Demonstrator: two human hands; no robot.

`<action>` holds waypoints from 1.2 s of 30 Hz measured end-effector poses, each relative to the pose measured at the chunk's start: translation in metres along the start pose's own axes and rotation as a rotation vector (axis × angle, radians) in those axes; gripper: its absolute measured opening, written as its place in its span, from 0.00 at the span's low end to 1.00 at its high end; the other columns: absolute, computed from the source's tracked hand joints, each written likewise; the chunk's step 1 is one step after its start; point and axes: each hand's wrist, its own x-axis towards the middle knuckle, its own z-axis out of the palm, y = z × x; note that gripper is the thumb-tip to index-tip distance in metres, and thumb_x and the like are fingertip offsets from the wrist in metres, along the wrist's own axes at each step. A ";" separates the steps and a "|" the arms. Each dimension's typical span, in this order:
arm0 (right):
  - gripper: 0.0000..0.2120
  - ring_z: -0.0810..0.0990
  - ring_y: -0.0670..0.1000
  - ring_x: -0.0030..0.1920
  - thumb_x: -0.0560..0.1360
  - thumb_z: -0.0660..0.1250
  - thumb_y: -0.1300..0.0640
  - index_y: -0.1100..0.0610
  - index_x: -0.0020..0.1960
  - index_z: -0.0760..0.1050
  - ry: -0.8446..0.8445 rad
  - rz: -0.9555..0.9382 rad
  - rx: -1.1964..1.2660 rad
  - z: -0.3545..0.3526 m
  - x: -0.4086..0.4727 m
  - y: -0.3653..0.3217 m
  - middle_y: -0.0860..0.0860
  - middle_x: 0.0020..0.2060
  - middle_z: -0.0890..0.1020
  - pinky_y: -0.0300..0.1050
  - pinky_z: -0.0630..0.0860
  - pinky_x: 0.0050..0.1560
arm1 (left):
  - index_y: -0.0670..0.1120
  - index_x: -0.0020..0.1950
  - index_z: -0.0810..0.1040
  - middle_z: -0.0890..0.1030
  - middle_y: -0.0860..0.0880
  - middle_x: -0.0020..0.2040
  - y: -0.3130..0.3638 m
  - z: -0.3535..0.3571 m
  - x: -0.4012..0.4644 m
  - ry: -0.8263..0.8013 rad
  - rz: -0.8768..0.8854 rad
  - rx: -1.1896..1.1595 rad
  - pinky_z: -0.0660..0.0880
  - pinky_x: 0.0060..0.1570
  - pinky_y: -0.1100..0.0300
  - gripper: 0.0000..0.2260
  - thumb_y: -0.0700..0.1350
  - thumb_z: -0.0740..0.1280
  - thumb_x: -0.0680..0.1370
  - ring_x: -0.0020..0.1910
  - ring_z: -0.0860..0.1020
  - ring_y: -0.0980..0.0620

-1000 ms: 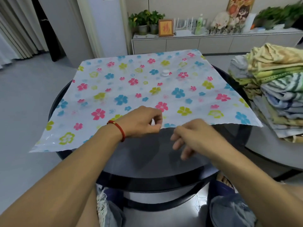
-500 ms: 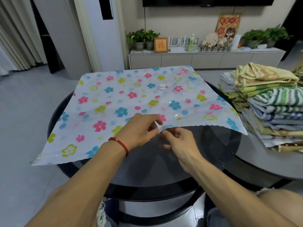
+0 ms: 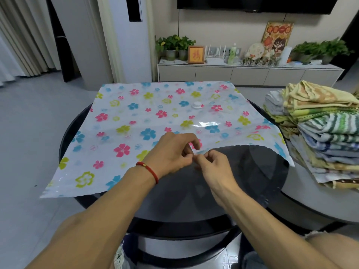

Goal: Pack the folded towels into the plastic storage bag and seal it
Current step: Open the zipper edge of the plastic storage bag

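Note:
A flat plastic storage bag [image 3: 136, 121] printed with pink, blue and yellow flowers lies spread over a round dark glass table [image 3: 252, 183]. A white valve cap [image 3: 197, 105] sits on its far half. My left hand [image 3: 172, 154], with a red cord at the wrist, and my right hand [image 3: 211, 166] meet at the middle of the bag's near edge, fingers pinched on the plastic there. That edge is lifted slightly on the right side. A tall stack of folded towels [image 3: 322, 133] stands to the right on a second grey table.
The grey table [image 3: 320, 202] holding the towels adjoins the glass table on the right. Behind stand a low white cabinet [image 3: 248, 73] with plants and frames, and a tall white air conditioner [image 3: 132, 39]. Grey floor lies to the left.
My right hand moved in from the right and closed on the bag's near edge beside my left hand. The head view lifted, showing more of the room.

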 end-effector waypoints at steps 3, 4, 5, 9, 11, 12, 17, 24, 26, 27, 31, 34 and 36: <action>0.12 0.71 0.46 0.31 0.74 0.71 0.53 0.60 0.37 0.74 0.047 0.002 -0.033 0.000 -0.003 0.002 0.48 0.28 0.73 0.44 0.72 0.32 | 0.48 0.48 0.82 0.83 0.52 0.38 0.003 0.003 0.001 0.036 0.007 0.031 0.80 0.47 0.59 0.08 0.37 0.69 0.72 0.38 0.81 0.57; 0.12 0.69 0.44 0.28 0.73 0.71 0.55 0.57 0.34 0.72 0.058 0.004 -0.046 -0.001 -0.005 0.002 0.45 0.25 0.71 0.40 0.69 0.28 | 0.47 0.47 0.81 0.82 0.52 0.37 0.004 0.004 0.001 0.048 0.024 0.042 0.80 0.46 0.56 0.08 0.36 0.68 0.71 0.38 0.81 0.54; 0.14 0.66 0.43 0.26 0.73 0.71 0.56 0.55 0.32 0.70 0.067 0.000 -0.052 -0.001 -0.007 0.002 0.43 0.23 0.68 0.37 0.66 0.25 | 0.45 0.45 0.80 0.81 0.52 0.35 0.005 0.003 0.002 0.079 0.042 0.052 0.79 0.44 0.54 0.07 0.35 0.68 0.70 0.37 0.80 0.51; 0.18 0.67 0.46 0.28 0.71 0.69 0.60 0.54 0.27 0.66 0.041 -0.060 -0.147 -0.004 -0.020 -0.002 0.43 0.23 0.69 0.39 0.65 0.28 | 0.43 0.42 0.76 0.79 0.48 0.32 -0.004 -0.007 0.010 0.313 0.030 0.041 0.78 0.39 0.50 0.07 0.33 0.69 0.69 0.33 0.78 0.45; 0.16 0.74 0.50 0.35 0.73 0.69 0.56 0.54 0.30 0.68 0.051 -0.237 -0.425 -0.009 -0.028 -0.004 0.45 0.28 0.76 0.45 0.69 0.35 | 0.43 0.43 0.77 0.80 0.48 0.34 -0.007 -0.007 0.009 0.276 0.047 0.015 0.78 0.40 0.50 0.07 0.33 0.68 0.69 0.34 0.78 0.46; 0.13 0.76 0.52 0.39 0.75 0.69 0.53 0.52 0.34 0.71 0.102 -0.377 -0.627 -0.010 -0.034 -0.007 0.46 0.32 0.78 0.47 0.70 0.35 | 0.43 0.43 0.77 0.80 0.48 0.35 -0.007 -0.006 0.007 0.233 0.064 0.001 0.78 0.41 0.51 0.08 0.32 0.67 0.70 0.35 0.78 0.47; 0.14 0.82 0.53 0.39 0.73 0.72 0.60 0.51 0.58 0.80 0.104 -0.884 -1.094 -0.025 -0.040 -0.021 0.46 0.53 0.83 0.45 0.70 0.22 | 0.42 0.45 0.84 0.83 0.48 0.42 -0.011 -0.003 0.004 0.145 0.146 -0.028 0.77 0.48 0.53 0.13 0.27 0.65 0.70 0.42 0.80 0.49; 0.17 0.78 0.56 0.41 0.57 0.80 0.68 0.55 0.40 0.80 0.038 -0.920 -1.278 -0.040 -0.023 -0.006 0.50 0.40 0.80 0.46 0.67 0.30 | 0.42 0.58 0.83 0.80 0.44 0.58 -0.009 0.012 0.012 0.104 0.110 0.196 0.72 0.59 0.53 0.17 0.29 0.61 0.76 0.57 0.76 0.45; 0.14 0.78 0.55 0.41 0.58 0.80 0.66 0.53 0.37 0.79 -0.020 -0.959 -1.256 -0.035 -0.026 0.003 0.48 0.37 0.79 0.47 0.69 0.33 | 0.44 0.62 0.80 0.77 0.46 0.66 -0.010 0.017 0.012 0.129 0.055 0.273 0.71 0.61 0.51 0.16 0.33 0.62 0.77 0.61 0.74 0.45; 0.13 0.77 0.54 0.42 0.60 0.80 0.65 0.52 0.36 0.79 -0.044 -0.975 -1.256 -0.033 -0.029 0.006 0.48 0.37 0.80 0.47 0.69 0.35 | 0.45 0.65 0.79 0.75 0.48 0.70 -0.011 0.020 0.012 0.115 0.036 0.294 0.70 0.63 0.50 0.16 0.37 0.62 0.78 0.64 0.73 0.46; 0.10 0.78 0.58 0.48 0.66 0.73 0.64 0.53 0.44 0.79 0.001 -0.983 -1.282 -0.045 -0.024 -0.004 0.50 0.59 0.84 0.51 0.71 0.42 | 0.45 0.69 0.76 0.75 0.47 0.70 -0.011 0.022 0.007 0.039 0.057 0.174 0.69 0.68 0.51 0.27 0.28 0.62 0.72 0.69 0.73 0.47; 0.19 0.73 0.57 0.51 0.68 0.70 0.64 0.49 0.56 0.77 0.054 -0.842 -1.396 -0.060 -0.009 -0.014 0.46 0.52 0.82 0.52 0.60 0.45 | 0.50 0.65 0.80 0.76 0.50 0.69 -0.013 0.017 0.005 0.038 0.114 0.199 0.73 0.63 0.49 0.31 0.24 0.61 0.69 0.66 0.74 0.46; 0.13 0.72 0.56 0.51 0.72 0.72 0.61 0.47 0.53 0.80 0.033 -0.795 -1.424 -0.062 -0.006 -0.012 0.44 0.43 0.81 0.51 0.55 0.44 | 0.54 0.64 0.80 0.71 0.55 0.74 -0.009 0.017 0.005 -0.004 0.121 0.292 0.75 0.58 0.49 0.31 0.26 0.61 0.71 0.65 0.73 0.45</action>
